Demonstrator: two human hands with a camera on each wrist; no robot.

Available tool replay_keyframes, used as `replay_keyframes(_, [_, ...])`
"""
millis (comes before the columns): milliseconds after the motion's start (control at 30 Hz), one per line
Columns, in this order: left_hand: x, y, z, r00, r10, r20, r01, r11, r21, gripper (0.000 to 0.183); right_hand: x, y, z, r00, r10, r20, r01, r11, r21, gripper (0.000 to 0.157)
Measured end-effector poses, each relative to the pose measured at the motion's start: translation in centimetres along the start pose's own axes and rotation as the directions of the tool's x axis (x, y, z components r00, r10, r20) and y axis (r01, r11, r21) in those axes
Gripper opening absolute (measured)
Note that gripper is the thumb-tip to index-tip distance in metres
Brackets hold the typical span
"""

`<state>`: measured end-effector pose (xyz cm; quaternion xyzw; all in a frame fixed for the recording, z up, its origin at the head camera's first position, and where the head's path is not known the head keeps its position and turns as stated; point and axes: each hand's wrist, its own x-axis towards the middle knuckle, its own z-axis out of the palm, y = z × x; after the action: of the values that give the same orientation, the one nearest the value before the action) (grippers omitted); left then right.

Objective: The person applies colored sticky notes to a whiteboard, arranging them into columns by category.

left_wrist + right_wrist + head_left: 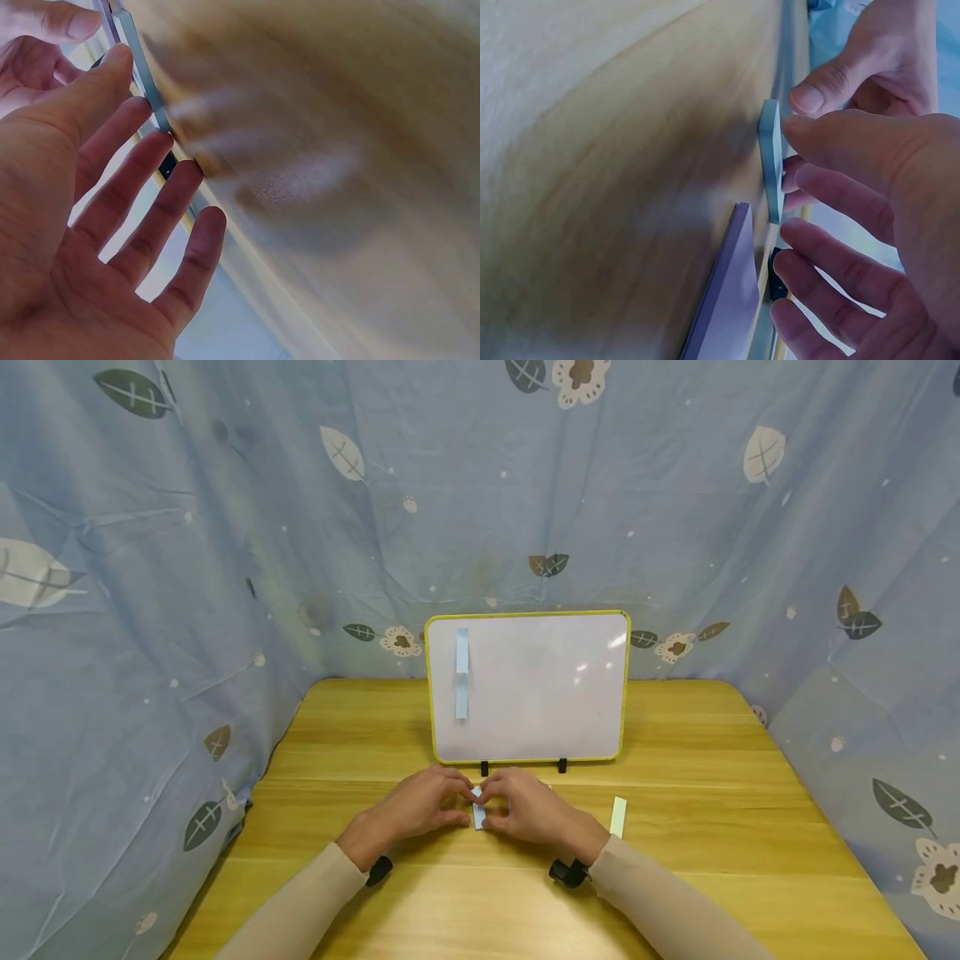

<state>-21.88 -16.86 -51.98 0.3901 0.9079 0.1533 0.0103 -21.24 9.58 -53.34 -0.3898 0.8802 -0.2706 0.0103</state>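
A narrow light-blue sticky note pad [479, 817] is on the wooden table in front of the whiteboard, between my two hands. My left hand [420, 806] comes in from the left and holds it by thumb and index finger, the other fingers spread loosely. From the other side my right hand [534, 810] pinches at the same pad, its thumb tip right at the pad's edge in the right wrist view. The fingertips of both hands nearly meet over the pad and cover part of it. Its thick blue edge [771, 161] shows in the right wrist view.
A yellow-framed whiteboard [532, 685] stands on small black feet [562, 766]. Two light-blue strips [462, 652] are stuck end to end on its left side. A purple pad [727, 292] lies beside my right hand, and a pale green strip [617, 816] lies further right. Patterned curtains [480, 510] surround the table.
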Motion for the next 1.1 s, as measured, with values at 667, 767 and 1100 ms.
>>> replay_keyframes(667, [-0.41,0.11,-0.32,0.999,-0.012,0.030,0.013,0.999,-0.037,0.031,0.25,-0.78,0.50,0.998,0.053,0.027,-0.050,0.993,-0.110,0.021])
replay_keyframes(767, [-0.37,0.14,-0.25,1.000,-0.005,0.031,0.006,0.999,-0.038,0.031,0.18,-0.83,0.47,0.998,0.052,0.030,-0.049,0.993,-0.104,0.017])
replay_keyframes(1100, [-0.25,0.13,-0.36,0.999,-0.008,0.034,0.009,0.999,-0.048,0.031,0.21,-0.99,0.24,0.999,0.047,0.011,-0.046,0.998,-0.050,0.008])
